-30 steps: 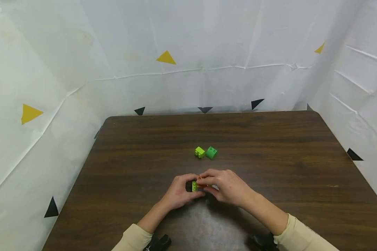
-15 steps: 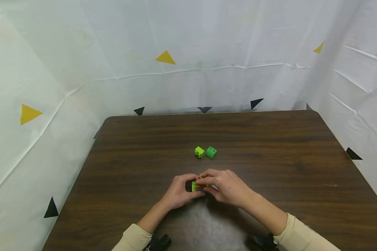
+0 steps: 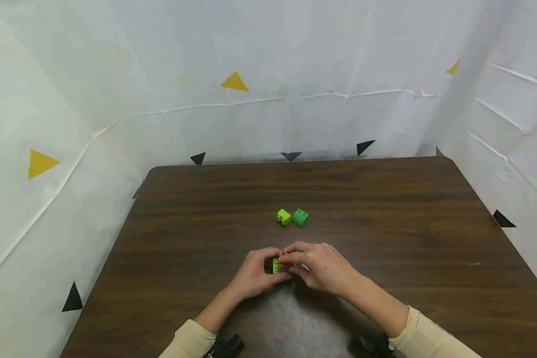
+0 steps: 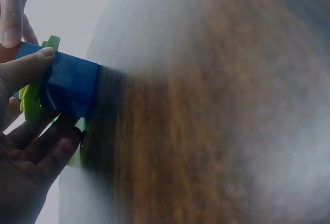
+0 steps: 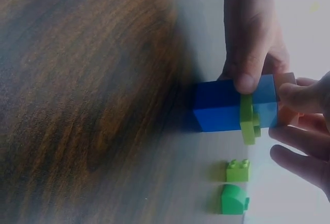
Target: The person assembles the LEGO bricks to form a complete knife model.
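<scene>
A stack of toy building blocks stands upright on the table. In the right wrist view it has a blue block (image 5: 216, 108) at the bottom, a lime green plate (image 5: 247, 123) above it, a second blue block (image 5: 266, 100), and an orange block (image 5: 286, 112) on top. My left hand (image 3: 252, 273) grips the stack from the left, its thumb (image 4: 31, 68) across the lime plate and blue blocks. My right hand (image 3: 324, 266) pinches the orange block between thumb and fingers. From the head view the hands cover most of the stack.
A lime green block (image 3: 284, 217) with studs and a green curved block (image 3: 300, 218) lie side by side beyond the hands. The brown wooden table (image 3: 197, 209) is bounded by white sheeting (image 3: 259, 129) at the back and sides.
</scene>
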`<state>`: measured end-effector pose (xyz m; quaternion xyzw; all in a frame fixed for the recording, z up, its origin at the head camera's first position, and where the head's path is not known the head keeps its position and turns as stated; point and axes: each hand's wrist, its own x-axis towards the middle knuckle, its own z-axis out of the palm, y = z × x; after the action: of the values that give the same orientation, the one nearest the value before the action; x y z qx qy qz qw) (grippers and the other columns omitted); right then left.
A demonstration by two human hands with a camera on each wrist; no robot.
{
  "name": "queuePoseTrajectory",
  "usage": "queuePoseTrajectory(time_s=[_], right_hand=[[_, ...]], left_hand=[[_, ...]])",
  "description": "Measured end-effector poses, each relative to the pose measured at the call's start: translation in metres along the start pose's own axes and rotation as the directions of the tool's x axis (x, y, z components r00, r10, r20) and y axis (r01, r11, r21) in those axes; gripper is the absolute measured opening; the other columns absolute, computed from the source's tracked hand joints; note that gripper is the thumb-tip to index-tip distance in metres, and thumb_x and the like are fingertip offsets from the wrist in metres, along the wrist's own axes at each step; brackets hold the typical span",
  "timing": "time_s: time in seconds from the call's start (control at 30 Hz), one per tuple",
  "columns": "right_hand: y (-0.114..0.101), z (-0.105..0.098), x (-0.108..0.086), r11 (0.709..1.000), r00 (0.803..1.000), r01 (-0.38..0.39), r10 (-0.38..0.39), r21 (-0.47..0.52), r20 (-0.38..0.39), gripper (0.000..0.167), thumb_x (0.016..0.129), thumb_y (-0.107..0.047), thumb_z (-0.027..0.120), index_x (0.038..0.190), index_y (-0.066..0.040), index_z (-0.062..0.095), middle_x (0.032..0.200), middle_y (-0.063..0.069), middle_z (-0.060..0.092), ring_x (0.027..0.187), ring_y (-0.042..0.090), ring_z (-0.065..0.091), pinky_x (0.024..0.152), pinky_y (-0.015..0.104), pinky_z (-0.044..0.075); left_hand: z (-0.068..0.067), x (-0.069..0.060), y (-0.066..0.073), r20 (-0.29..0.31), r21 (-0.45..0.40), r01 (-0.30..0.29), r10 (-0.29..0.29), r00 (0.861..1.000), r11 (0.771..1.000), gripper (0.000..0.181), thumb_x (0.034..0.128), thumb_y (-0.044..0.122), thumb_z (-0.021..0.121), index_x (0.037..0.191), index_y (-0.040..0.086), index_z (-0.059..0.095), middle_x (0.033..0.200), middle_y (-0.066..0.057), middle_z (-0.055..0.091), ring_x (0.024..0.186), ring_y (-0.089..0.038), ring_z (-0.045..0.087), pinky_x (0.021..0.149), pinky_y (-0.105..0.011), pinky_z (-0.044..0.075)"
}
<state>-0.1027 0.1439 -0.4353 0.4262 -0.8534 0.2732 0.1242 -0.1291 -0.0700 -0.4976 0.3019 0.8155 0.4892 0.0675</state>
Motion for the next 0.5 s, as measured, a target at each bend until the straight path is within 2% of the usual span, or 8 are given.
queuePoseTrajectory(time_s=[0.27,0.5], right_hand=[[-0.0007,-0.0008,-0.0005,1.0,1.0,-0.004,0.004,-0.001,0.003,0.025,0.082,-0.006,0.079,0.107,-0.011,0.075,0.11,-0.001,0.067,0.077,0.011,0.067,0.063,0.025,0.053],[-0.0011,-0.0013,-0.0007,0.999,0.999,-0.025,0.026,-0.032,0.019,0.027,0.082,-0.007,0.08,0.108,-0.012,0.075,0.11,-0.001,0.067,0.078,0.012,0.067,0.065,0.027,0.054]], left_hand=[[0.002,-0.0007,0.0013,-0.01,0.027,-0.011,0.011,1.0,1.0,0.033,0.08,0.025,0.084,0.11,0.023,0.069,0.104,0.015,0.067,0.097,-0.005,0.062,0.086,-0.031,0.05],[0.0041,-0.0006,0.0063,-0.035,0.031,-0.009,0.01,0.999,0.999,0.035,0.081,0.033,0.082,0.112,0.024,0.069,0.106,0.014,0.067,0.1,-0.006,0.062,0.087,-0.032,0.05]])
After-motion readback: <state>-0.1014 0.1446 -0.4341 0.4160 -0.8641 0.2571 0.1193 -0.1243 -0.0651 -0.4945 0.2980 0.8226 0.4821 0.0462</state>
